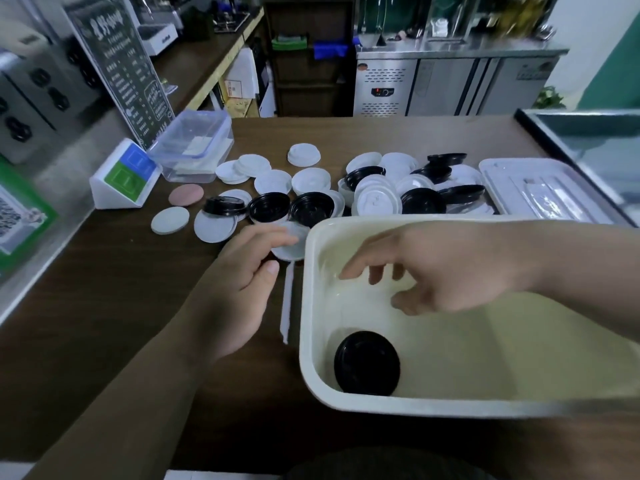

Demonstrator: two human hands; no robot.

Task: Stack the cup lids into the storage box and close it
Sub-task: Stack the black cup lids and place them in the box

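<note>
A dark brown wooden counter [104, 306] carries everything. On its near right sits the cream rectangular plastic storage box [381, 221]. The box's mouth faces up and its long axis runs left to right across the view. Behind the box's far right corner lies its translucent white rectangular box cover [540, 188], flat on the counter and well apart from the opening.

A loose scatter of round white and black plastic cup lids [377, 199] spreads across the counter beyond the box. Some lie flat and some lean on their neighbours.

The right hand [450, 268] hangs over the box's left half with its fingers spread, loosely bent, and holding nothing. The left hand [249, 282] reaches to just outside the box's far left corner. Its fingers lie over one white lid [292, 249] and the thumb is curled in at the lid's near edge, so it grips that lid.

One black lid [367, 363] lies on the box floor in the near left corner.
</note>
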